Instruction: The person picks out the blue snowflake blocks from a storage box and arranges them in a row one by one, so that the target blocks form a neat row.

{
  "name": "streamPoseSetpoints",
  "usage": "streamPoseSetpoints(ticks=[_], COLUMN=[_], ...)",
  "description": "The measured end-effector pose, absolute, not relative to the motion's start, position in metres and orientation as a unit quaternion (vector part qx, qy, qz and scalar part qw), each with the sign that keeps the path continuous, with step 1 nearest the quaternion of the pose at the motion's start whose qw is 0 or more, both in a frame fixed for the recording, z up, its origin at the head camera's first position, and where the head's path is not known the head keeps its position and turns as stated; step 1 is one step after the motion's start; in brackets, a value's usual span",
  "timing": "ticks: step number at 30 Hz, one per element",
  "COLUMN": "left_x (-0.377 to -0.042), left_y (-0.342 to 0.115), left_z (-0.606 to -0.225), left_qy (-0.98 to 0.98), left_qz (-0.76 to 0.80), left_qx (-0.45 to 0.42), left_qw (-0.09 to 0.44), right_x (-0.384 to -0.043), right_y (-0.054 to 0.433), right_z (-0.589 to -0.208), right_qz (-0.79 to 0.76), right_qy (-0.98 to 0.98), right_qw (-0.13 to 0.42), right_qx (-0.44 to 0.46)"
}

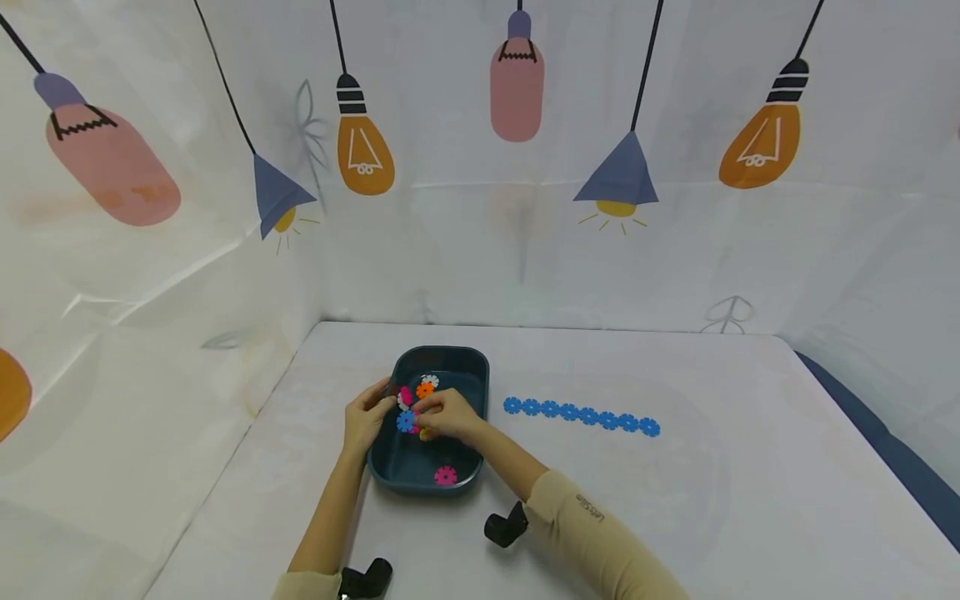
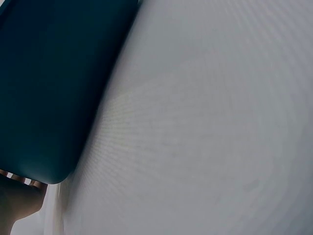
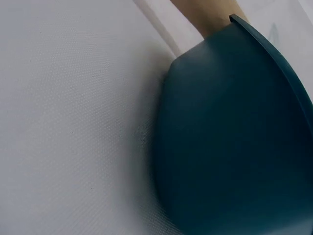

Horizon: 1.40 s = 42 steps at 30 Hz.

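Observation:
A dark teal tray [image 1: 427,483] holds several small flower-shaped plastic pieces in pink, white, orange, yellow and blue. At its left side, my left hand [image 1: 367,417] grips the rim. In the left wrist view, part of a hand [image 2: 22,198] shows against the tray's edge. My right hand [image 1: 447,414] reaches inside over the cluster, its fingers curled and pinching at a blue flower-shaped piece [image 1: 406,422]. The fingertips partly cover the pieces beneath. A pink flower-shaped piece [image 1: 446,476] lies apart at the tray's near end.
To the right of the tray, a row of several blue flower-shaped pieces [image 1: 579,415] lies joined end to end on the white table [image 1: 675,517]. Behind and to the left, a white sheet [image 1: 450,242] printed with lamps hangs as a wall.

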<state>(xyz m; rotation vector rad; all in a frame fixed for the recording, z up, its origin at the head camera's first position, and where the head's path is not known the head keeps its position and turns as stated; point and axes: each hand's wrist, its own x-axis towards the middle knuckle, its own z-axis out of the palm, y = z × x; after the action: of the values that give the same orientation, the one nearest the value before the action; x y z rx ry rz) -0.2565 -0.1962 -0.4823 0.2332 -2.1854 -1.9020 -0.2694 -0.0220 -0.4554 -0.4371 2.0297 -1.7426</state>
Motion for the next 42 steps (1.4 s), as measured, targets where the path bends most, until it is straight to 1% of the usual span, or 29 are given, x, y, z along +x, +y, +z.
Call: streamPoseSetpoints(ticks=[3,7,11,14,18,27,34,42], left_x=[-0.256,-0.247,-0.247,-0.252,-0.253,-0.256,-0.256,-0.256], left_y=[-0.197,-0.192,-0.191,-0.194,-0.195,-0.195,-0.196,-0.196], left_z=[-0.480,-0.465,-0.464,-0.471,-0.472,-0.482,-0.483,-0.482], left_qy=[-0.745,-0.748,-0.751,-0.745,-0.739,-0.751,-0.751,-0.746], left_qz=[-0.652,-0.650,-0.646,-0.653,-0.659,-0.643,-0.643,-0.648], left_qx=[0.079,0.080,0.076,0.071,0.075,0.074,0.075,0.072], left_qw=[0.112,0.106,0.114,0.116,0.115,0.128,0.129,0.138], right_x=[-0.268,-0.269,-0.269,-0.271,-0.273,-0.277,-0.279,-0.281], right_y=[-0.023,-0.022,-0.021,-0.020,-0.020,-0.017,-0.016,-0.011], right_z=[-0.455,-0.453,-0.450,-0.450,-0.449,-0.447,-0.444,-0.436], right_qz=[-0.633,-0.671,-0.708,-0.729,-0.740,-0.749,-0.762,-0.741], right_qy=[0.729,0.696,0.660,0.639,0.632,0.642,0.628,0.655], right_qw=[0.213,0.232,0.237,0.236,0.220,0.157,0.152,0.146], right_qx=[-0.148,-0.106,-0.084,-0.076,-0.065,-0.048,-0.030,-0.026])
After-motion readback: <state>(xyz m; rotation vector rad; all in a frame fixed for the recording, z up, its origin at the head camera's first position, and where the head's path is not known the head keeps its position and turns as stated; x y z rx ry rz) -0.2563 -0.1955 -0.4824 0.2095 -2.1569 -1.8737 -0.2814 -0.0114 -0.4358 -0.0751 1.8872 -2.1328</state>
